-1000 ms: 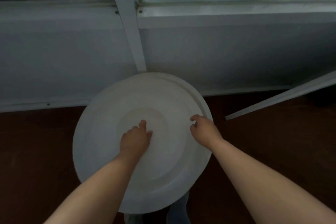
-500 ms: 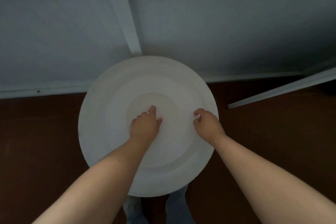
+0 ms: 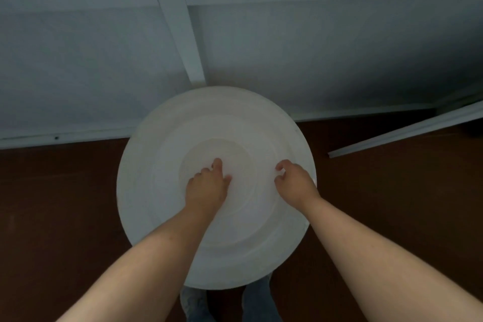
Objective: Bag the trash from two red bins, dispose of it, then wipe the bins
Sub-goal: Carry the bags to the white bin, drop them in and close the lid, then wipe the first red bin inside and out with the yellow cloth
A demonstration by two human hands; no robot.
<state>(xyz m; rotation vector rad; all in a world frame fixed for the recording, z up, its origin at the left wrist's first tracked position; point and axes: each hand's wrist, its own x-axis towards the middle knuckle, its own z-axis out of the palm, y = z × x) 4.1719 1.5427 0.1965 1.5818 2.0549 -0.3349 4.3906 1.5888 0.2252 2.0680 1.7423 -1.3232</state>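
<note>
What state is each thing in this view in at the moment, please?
white lid, top side up, hiding whatever is beneath it.
left hand, fingers curled on the lid's centre; grip unclear.
right hand, fingers loosely curled over the lid's right part, nothing visible in it.
white strip, lying on the floor, slanted away from the wall.

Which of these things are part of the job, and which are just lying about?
Job: white round lid, left hand on its middle, right hand near its edge.
Lying about: loose white strip on the floor, grey wall, white post.
</note>
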